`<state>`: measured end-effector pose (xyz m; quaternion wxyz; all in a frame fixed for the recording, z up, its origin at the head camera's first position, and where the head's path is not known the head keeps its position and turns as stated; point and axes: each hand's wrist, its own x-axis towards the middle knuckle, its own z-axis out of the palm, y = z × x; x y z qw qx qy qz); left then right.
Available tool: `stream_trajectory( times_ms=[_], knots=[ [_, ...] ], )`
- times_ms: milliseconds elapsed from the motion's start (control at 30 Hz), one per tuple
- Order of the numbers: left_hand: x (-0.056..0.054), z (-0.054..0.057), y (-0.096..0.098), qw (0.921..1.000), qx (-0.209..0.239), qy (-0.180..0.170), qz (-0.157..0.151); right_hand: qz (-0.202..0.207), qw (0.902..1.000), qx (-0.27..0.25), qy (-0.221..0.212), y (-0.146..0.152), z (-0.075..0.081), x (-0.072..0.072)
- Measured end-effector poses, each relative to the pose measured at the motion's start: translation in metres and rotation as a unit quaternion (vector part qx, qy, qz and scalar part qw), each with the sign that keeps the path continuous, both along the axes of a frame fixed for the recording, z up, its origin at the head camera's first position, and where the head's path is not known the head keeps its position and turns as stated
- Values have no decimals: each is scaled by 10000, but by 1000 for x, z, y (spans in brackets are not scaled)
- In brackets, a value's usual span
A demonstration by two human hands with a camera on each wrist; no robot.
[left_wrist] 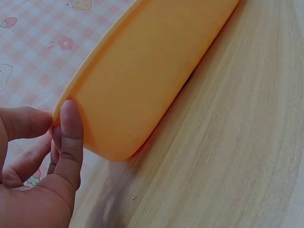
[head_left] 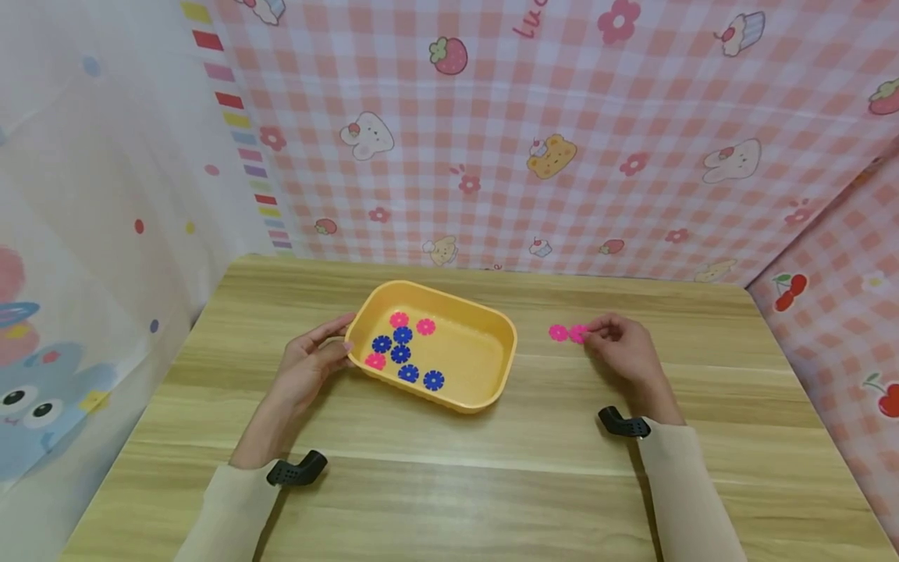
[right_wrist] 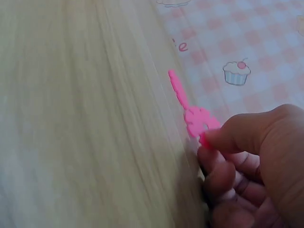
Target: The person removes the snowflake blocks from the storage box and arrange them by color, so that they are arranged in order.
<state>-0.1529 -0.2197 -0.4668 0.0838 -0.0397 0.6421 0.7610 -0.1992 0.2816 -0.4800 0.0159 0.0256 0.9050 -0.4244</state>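
Note:
A yellow plastic tray [head_left: 477,365] sits left of the table's middle, with several blue snowflake discs [head_left: 401,354] and three pink snowflake discs [head_left: 425,327] gathered toward its left side. My left hand [head_left: 307,363] grips the tray's left end; in the left wrist view, thumb and fingers pinch its rim [left_wrist: 78,78]. To the right of the tray, my right hand [head_left: 623,346] pinches a pair of joined pink snowflake discs [head_left: 558,333] between thumb and forefinger. The right wrist view shows one disc [right_wrist: 177,89] edge-on and the other [right_wrist: 197,119] close to the fingertips.
The wood-grain table [head_left: 449,476] stands against a pink checked cloth [head_left: 421,195] at the back. More printed cloth hangs at the left and right. Each sleeve carries a black wrist camera, one left [head_left: 298,469] and one right [head_left: 622,422].

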Motion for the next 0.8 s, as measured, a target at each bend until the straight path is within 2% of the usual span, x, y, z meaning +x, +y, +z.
stream_trajectory(
  times_ms=[133,400,567,800],
  knots=[
    [0,-1,0,10000,40,23,5,-130,9992,371,51,-4,1,-1],
    [-1,0,-1,10000,80,32,23,-475,9955,783,-242,-8,5,-2],
    [0,1,-1,9999,120,36,49,-476,9961,692,-251,-8,6,-3],
    [0,1,-1,9999,97,32,25,-467,9983,-11,-348,-3,4,0]
  ],
)
